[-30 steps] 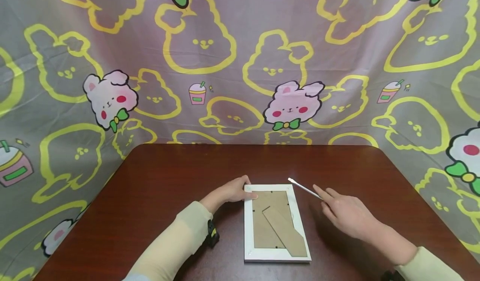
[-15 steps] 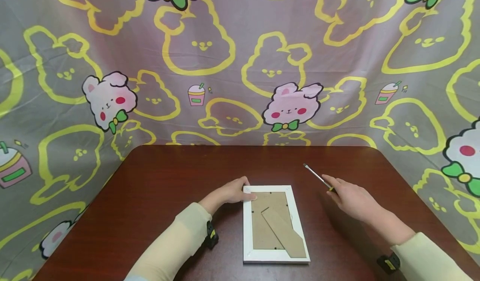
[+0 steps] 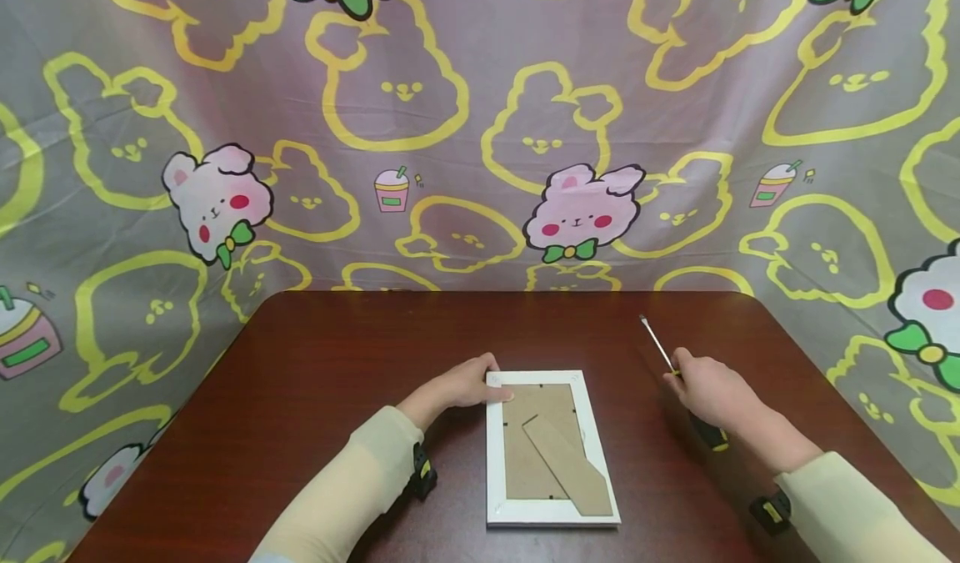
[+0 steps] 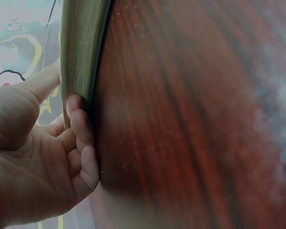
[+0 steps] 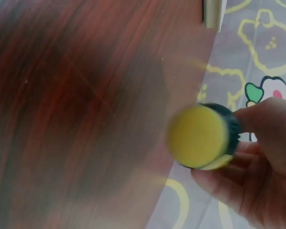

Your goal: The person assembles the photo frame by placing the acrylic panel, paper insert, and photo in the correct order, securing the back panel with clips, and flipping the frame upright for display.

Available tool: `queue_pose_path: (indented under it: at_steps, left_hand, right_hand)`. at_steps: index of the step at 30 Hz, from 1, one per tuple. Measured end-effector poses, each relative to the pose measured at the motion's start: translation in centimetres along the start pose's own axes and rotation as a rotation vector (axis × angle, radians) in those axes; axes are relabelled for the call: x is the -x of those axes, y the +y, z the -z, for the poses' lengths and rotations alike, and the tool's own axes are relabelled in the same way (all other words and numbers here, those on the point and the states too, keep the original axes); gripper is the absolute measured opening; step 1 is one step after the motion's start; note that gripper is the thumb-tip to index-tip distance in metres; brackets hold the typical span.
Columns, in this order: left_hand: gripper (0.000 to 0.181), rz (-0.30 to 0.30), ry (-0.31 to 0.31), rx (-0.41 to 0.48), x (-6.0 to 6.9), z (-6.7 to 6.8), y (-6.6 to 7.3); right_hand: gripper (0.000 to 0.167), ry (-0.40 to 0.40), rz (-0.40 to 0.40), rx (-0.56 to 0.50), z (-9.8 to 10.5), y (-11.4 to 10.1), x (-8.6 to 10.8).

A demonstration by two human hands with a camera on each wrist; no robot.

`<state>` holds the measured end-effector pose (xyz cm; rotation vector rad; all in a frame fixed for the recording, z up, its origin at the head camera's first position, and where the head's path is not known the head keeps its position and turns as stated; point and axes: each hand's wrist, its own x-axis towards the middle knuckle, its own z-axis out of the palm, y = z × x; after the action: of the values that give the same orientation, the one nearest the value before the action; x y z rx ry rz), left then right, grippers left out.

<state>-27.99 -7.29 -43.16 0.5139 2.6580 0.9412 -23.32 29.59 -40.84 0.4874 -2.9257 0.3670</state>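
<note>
A white picture frame (image 3: 497,463) lies face down on the table, its brown backing board (image 3: 525,463) and slanted stand leg (image 3: 573,471) facing up. My left hand (image 3: 467,382) holds its top left corner, thumb over the white border; in the left wrist view the fingers (image 4: 81,125) curl against the frame's edge (image 4: 83,57). Off to the right and apart from the frame, my right hand (image 3: 716,389) grips a flat-tipped screwdriver (image 3: 656,344), the metal shaft pointing away. The yellow end of its black handle (image 5: 198,137) shows blurred in the right wrist view.
The dark red-brown table (image 3: 360,338) reaches back to a patterned cloth (image 3: 450,171) that hangs behind it and at both sides. Each wrist wears a black camera strap, such as the right one (image 3: 772,511).
My right hand has moved right, away from the picture frame, and the screwdriver has swung so that its tip points more directly away. The left hand and the picture frame stay put.
</note>
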Motion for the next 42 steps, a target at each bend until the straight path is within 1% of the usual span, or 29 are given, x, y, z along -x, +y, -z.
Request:
queue_pose_path:
  at_steps: [6,8,15,21,30,42]
  left_hand:
    - [0.033,0.002,-0.004,-0.001,0.0,0.1,0.0]
    - [0.033,0.009,-0.006,0.000,0.0,0.1,0.1]
    - [0.033,0.005,0.007,-0.006,-0.2,0.0,0.0]
    - [0.033,0.000,0.005,-0.006,-0.3,0.0,-0.1]
    - [0.034,-0.004,-0.008,-0.002,-0.2,0.1,-0.1]
    - [0.034,-0.003,-0.007,0.004,-0.2,0.1,-0.1]
  right_hand:
    - [0.022,-0.086,-0.062,-0.015,-0.5,0.7,-0.2]
    - [0.022,-0.099,-0.082,-0.027,-0.7,0.9,-0.3]
    - [0.021,-0.086,-0.094,-0.047,-1.0,1.2,-0.7]
    - [0.021,-0.100,-0.107,-0.065,-1.1,1.3,-0.8]
    - [0.022,-0.131,-0.132,-0.056,-1.2,1.5,-0.9]
    - [0.021,-0.167,-0.160,-0.067,-1.4,1.5,-0.9]
